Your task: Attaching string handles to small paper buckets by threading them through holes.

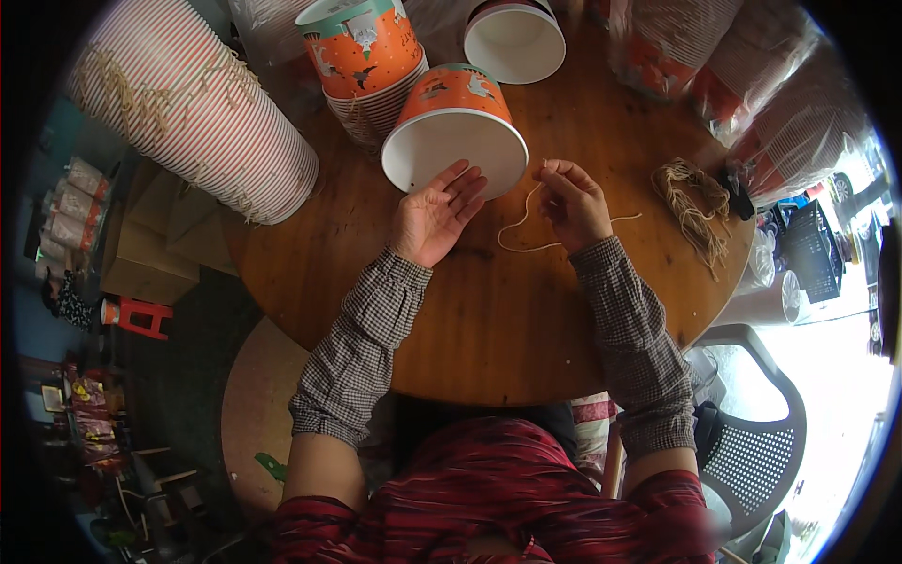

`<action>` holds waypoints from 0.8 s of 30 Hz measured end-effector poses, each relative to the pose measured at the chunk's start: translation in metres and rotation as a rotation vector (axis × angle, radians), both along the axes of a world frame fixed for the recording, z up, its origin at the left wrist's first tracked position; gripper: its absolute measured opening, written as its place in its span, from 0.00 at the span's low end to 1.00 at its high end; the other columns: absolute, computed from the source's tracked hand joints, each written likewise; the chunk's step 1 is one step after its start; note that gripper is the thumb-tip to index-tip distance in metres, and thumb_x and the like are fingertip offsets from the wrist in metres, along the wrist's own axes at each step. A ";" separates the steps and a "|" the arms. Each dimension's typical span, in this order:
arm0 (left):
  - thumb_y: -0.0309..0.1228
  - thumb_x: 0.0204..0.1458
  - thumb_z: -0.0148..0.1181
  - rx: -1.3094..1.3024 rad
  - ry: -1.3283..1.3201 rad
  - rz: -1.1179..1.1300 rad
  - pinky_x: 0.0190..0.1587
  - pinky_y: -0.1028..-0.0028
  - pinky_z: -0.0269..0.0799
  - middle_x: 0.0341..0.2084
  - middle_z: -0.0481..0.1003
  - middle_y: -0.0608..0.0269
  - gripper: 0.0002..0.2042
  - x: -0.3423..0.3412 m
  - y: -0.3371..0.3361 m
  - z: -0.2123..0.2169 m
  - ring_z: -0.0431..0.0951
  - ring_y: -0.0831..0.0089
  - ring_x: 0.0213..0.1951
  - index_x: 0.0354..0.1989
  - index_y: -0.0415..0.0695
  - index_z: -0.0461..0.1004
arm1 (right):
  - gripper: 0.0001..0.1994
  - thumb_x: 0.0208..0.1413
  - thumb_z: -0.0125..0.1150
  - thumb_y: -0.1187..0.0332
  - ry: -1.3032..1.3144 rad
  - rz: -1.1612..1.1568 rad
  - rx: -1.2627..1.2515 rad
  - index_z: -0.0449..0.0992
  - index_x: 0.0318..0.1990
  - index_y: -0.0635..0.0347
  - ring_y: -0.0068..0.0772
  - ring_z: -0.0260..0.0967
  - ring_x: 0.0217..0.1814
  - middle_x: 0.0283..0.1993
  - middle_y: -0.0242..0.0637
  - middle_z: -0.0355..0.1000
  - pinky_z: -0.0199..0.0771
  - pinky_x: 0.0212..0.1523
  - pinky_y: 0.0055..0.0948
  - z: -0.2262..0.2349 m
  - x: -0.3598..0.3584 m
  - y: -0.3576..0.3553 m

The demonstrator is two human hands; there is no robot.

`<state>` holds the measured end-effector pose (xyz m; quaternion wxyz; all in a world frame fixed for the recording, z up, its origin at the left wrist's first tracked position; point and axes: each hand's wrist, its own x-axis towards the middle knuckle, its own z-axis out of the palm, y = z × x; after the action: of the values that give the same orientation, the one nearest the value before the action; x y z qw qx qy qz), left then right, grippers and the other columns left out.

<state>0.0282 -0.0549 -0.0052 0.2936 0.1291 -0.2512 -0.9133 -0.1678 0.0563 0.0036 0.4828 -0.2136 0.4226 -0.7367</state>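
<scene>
An orange printed paper bucket (457,92) lies tipped on the round wooden table, its round white face toward me. My left hand (437,212) is in front of that face, palm up, fingers spread and holding nothing; whether it touches the bucket I cannot tell. Just right of the bucket, my right hand (571,202) is closed in a pinch on one end of a thin beige string (507,246). The string loops down over the table and shows again right of the hand. A loose bundle of similar string (693,207) lies at the right.
A tall leaning stack of paper buckets (202,108) with string pieces on it stands at the left. Behind are more stacked orange buckets (366,56), a white-lined bucket (517,45) and plastic-wrapped stacks (761,85). A grey chair (761,461) stands near the table's right edge (719,324).
</scene>
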 end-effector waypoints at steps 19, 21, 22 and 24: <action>0.25 0.51 0.49 -0.335 -0.150 0.025 0.60 0.68 0.63 0.54 0.66 0.54 0.24 -0.007 0.007 0.004 0.67 0.65 0.57 0.59 0.35 0.61 | 0.03 0.56 0.60 0.72 0.105 -0.009 -0.071 0.76 0.36 0.58 0.18 0.69 0.30 0.41 0.31 0.76 0.69 0.26 0.18 0.015 0.011 0.004; 0.25 0.51 0.52 -0.593 -0.260 0.121 0.58 0.70 0.65 0.52 0.68 0.54 0.23 -0.016 0.018 0.004 0.69 0.65 0.55 0.58 0.34 0.62 | 0.03 0.56 0.58 0.72 0.220 0.045 -0.059 0.76 0.36 0.58 0.18 0.71 0.33 0.46 0.33 0.76 0.72 0.27 0.18 0.018 0.014 0.007; 0.25 0.52 0.54 -0.854 -0.370 0.235 0.56 0.72 0.67 0.51 0.69 0.54 0.23 -0.019 0.024 0.004 0.71 0.65 0.53 0.57 0.34 0.62 | 0.03 0.56 0.58 0.72 0.250 0.085 -0.068 0.75 0.36 0.59 0.17 0.71 0.33 0.47 0.32 0.75 0.72 0.27 0.18 0.019 0.020 0.007; 0.26 0.52 0.58 -1.040 -0.344 0.358 0.48 0.74 0.72 0.43 0.73 0.55 0.18 -0.022 0.022 -0.013 0.76 0.65 0.45 0.52 0.35 0.67 | 0.03 0.56 0.58 0.73 0.323 0.142 -0.113 0.75 0.37 0.59 0.15 0.71 0.34 0.48 0.32 0.75 0.71 0.28 0.16 0.022 0.036 0.008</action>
<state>0.0064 -0.0329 -0.0186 0.4232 0.1549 -0.6857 -0.5716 -0.1322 0.0647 0.0254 0.4465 -0.3852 0.4365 -0.6795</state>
